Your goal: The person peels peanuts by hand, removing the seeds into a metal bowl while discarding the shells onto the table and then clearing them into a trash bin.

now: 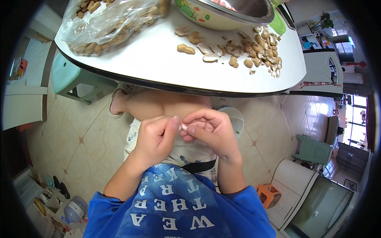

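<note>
Above my lap, between thumb and forefinger, my right hand (pixel 212 129) pinches a small pink-and-white peanut kernel (pixel 184 127). My left hand (pixel 157 135) is right beside it, fingers curled and thumb pressed on the forefinger. Whether anything is pinched there is hidden. Ahead on the white table (pixel 143 68), a whole peanut (pixel 186 49) lies left of a scatter of split and broken peanut shells (pixel 265 47). A patterned metal bowl (pixel 208 17) behind them contains pink kernels (pixel 223 4). At the table's left, a clear plastic bag (pixel 110 26) holds many unshelled peanuts (pixel 95 47).
The table's dark edge (pixel 166 89) curves just beyond my hands. A translucent bucket (pixel 232 119) stands on the floor below, partly behind my right hand. A pale green plastic stool (pixel 67 74) is at the left, and an orange stool (pixel 268 195) is at the lower right.
</note>
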Tool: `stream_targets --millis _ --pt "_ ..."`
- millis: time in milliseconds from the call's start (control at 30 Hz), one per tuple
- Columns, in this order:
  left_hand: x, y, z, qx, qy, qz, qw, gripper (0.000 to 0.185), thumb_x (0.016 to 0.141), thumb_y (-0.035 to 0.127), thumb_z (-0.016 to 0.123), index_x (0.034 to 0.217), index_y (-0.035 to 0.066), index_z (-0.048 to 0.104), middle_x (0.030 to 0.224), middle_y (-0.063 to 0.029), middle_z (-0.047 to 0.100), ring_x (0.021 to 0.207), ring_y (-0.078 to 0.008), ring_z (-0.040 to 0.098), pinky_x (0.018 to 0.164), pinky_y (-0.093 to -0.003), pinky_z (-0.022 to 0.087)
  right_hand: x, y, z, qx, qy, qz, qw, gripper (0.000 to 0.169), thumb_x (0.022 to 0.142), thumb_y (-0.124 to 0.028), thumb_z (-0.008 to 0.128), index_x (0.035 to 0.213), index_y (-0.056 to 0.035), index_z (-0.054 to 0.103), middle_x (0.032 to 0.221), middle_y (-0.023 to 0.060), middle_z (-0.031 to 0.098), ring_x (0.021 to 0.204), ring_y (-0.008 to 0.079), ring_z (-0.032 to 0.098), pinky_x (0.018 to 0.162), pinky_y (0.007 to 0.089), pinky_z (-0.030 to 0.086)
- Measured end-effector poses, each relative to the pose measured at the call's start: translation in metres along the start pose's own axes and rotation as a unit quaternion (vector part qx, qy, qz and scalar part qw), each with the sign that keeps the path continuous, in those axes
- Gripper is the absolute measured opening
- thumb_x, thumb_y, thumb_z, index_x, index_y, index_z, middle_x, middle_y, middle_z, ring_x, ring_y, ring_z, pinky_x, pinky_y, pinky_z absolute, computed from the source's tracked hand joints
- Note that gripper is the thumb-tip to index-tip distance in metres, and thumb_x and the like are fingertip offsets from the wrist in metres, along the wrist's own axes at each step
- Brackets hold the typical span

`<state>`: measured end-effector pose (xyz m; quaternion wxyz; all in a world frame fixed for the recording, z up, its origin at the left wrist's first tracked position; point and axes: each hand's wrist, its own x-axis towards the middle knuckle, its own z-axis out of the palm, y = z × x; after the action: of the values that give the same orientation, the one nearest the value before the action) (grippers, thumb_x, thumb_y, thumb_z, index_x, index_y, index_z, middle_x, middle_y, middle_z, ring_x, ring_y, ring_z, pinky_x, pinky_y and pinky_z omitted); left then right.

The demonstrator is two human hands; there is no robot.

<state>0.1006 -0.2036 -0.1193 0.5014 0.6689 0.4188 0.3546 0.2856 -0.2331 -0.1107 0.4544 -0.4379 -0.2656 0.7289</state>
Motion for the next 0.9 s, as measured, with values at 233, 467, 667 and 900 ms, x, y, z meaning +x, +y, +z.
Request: stream_targets --millis 233,467,667,900 --pt "0.002 -0.008 0.005 0.009 0.021 0.013 1.0 0.029 0.099 0.012 0.056 0.075 -0.003 0.062 0.062 -0.0157 0.057 0.05 -0.0266 0.053 0.049 -0.0364 0.04 0.005 0.008 -0.005 0.018 0.019 -0.022 0.999 0.018 0.089 0.004 0.067 0.106 0.0087 0.064 0.101 0.0142 0.07 0.092 0.0185 0.071 0.08 0.0284 0.061" --pt "0.002 -0.014 0.016 0.036 0.053 0.053 0.997 0.035 0.102 0.015 0.049 0.072 -0.001 0.057 0.056 -0.009 0.05 0.048 -0.0192 0.046 0.047 -0.0329 0.035 0.008 0.015 -0.004 -0.016 0.054 -0.065 0.996 0.019 0.088 0.003 0.069 0.106 0.0079 0.067 0.101 0.0126 0.07 0.091 0.0168 0.07 0.08 0.0268 0.059" --pt "-0.001 -0.02 0.009 -0.064 0.014 -0.068 0.996 0.037 0.102 0.015 0.049 0.069 -0.001 0.054 0.058 -0.0103 0.05 0.05 -0.019 0.045 0.049 -0.0324 0.037 0.005 0.012 0.003 -0.047 0.084 -0.087 0.992 0.019 0.086 0.009 0.068 0.104 0.0103 0.065 0.099 0.017 0.069 0.089 0.0184 0.069 0.079 0.0287 0.06" --pt "-0.011 -0.013 -0.003 -0.176 -0.02 -0.109 0.978 0.043 0.105 0.019 0.045 0.066 0.003 0.053 0.059 -0.0021 0.05 0.054 -0.0096 0.042 0.051 -0.0273 0.035 -0.004 0.007 0.001 -0.014 0.033 -0.163 0.986 0.019 0.088 0.008 0.066 0.106 0.0084 0.062 0.105 0.013 0.066 0.097 0.0171 0.067 0.086 0.0286 0.057"
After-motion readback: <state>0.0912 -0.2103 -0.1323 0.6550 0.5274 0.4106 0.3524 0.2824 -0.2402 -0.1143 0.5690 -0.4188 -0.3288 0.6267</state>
